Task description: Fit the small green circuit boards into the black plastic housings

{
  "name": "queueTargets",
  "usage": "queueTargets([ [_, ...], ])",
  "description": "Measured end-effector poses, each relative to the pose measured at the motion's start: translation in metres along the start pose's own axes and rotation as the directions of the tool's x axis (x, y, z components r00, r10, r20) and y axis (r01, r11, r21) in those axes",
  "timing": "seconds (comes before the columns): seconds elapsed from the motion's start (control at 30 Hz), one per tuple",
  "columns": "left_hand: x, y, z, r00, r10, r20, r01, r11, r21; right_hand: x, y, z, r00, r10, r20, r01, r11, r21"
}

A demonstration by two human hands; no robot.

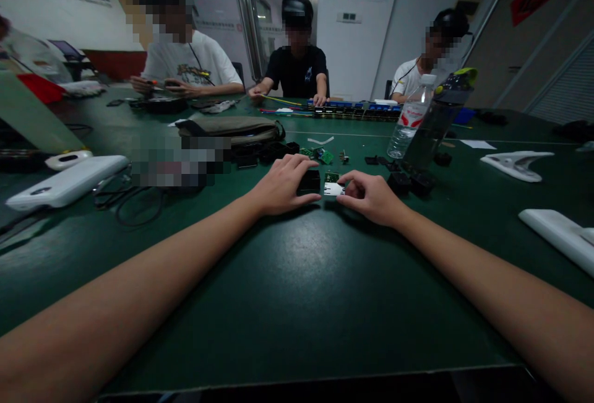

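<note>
My left hand (284, 187) is curved around a black box-like housing (309, 181), thumb along its near side and fingers over the far side. Between thumb and fingers of my right hand (369, 195) is a small green circuit board with a white part (333, 188). The board is just right of the housing, with a narrow gap between them. Beyond my hands lie more green circuit boards (323, 155) and a small metallic piece (344, 156). Small black parts (378, 161) are on the table past my right hand.
A clear water bottle (411, 119) and a dark bottle (434, 124) stand right of centre. Black blocks (411, 183) sit near them. At the left are a grey pouch (232, 129), a white device (69, 181) and cables. Several people sit across the green table (315, 304).
</note>
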State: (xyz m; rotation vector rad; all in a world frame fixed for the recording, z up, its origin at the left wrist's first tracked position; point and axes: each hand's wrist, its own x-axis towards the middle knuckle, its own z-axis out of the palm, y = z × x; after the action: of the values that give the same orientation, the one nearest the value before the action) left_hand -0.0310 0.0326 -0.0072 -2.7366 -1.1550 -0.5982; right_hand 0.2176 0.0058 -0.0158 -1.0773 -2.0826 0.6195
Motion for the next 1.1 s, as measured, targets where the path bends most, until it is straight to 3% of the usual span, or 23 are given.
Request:
queueTargets([
  [0.1,-0.001,-0.009,0.003,0.992,-0.121,0.021,0.121,0.993,-0.009,0.002,0.002,0.000,1.000,0.020,-0.011,-0.020,1.000,-0.007],
  [0.17,-0.001,-0.014,0.004,0.987,-0.139,0.081,0.142,0.989,-0.030,0.004,0.004,0.001,0.999,0.026,-0.026,-0.026,1.000,-0.009],
  [0.27,-0.001,-0.019,0.004,0.985,-0.122,0.125,0.132,0.988,-0.077,0.008,0.007,0.003,0.997,0.027,-0.076,-0.026,1.000,0.011],
  [0.7,-0.001,-0.018,0.001,0.994,-0.059,0.087,0.075,0.978,-0.193,0.023,0.017,0.003,0.946,0.102,-0.307,-0.110,0.994,-0.010],
  [1.1,-0.001,-0.019,0.000,0.989,-0.097,0.110,0.120,0.968,-0.219,0.027,0.020,0.003,0.921,0.164,-0.354,-0.209,0.974,-0.092],
])
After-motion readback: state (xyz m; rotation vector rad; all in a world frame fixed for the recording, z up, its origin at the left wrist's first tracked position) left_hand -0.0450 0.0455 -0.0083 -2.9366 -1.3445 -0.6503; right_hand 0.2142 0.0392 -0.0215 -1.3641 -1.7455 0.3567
